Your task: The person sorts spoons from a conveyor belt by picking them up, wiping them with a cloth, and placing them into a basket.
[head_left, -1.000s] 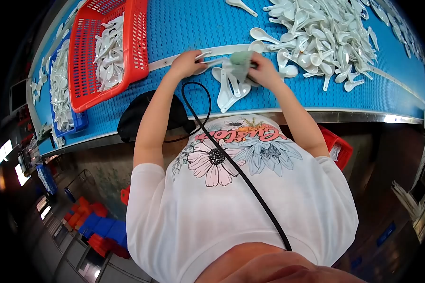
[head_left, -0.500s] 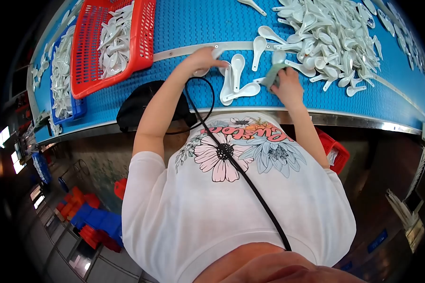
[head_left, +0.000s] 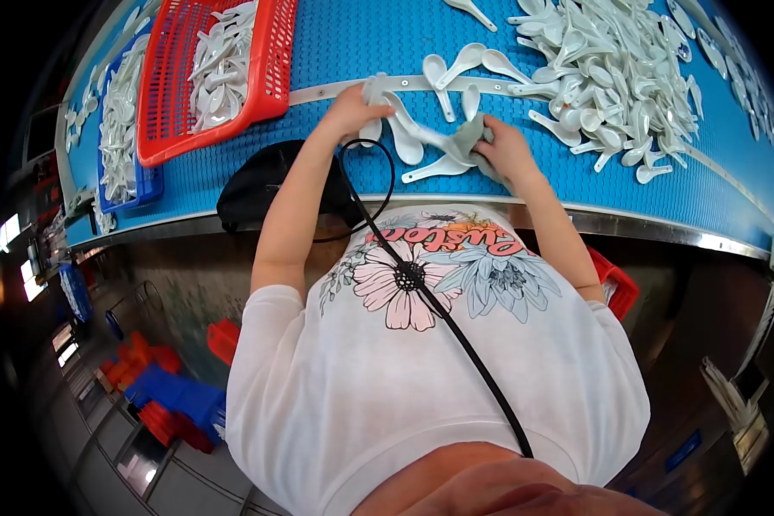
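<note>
My left hand point(head_left: 349, 113) is closed around white ceramic soup spoons point(head_left: 371, 131), partly hidden by the fingers and blurred. In my right hand point(head_left: 505, 153) is a bunched grey-green cloth point(head_left: 469, 138), pressed against the handle end of a white spoon point(head_left: 404, 110) that reaches toward my left hand. Another spoon point(head_left: 470, 101) stands out above the cloth. Below the hands, a loose spoon point(head_left: 439, 168) lies on the blue table mat, and one more spoon bowl point(head_left: 407, 148) shows between the hands.
A big pile of white spoons point(head_left: 598, 77) covers the right side of the blue surface point(head_left: 353, 43). On the left stand a red basket point(head_left: 271, 77) and a blue basket point(head_left: 149, 185), both with spoons. A black bag point(head_left: 258, 189) with a cable sits at the table edge.
My right hand with the cloth has moved left, toward my left hand. A spoon near the metal strip now lies beside others there, and the spoons between my hands have shifted.
</note>
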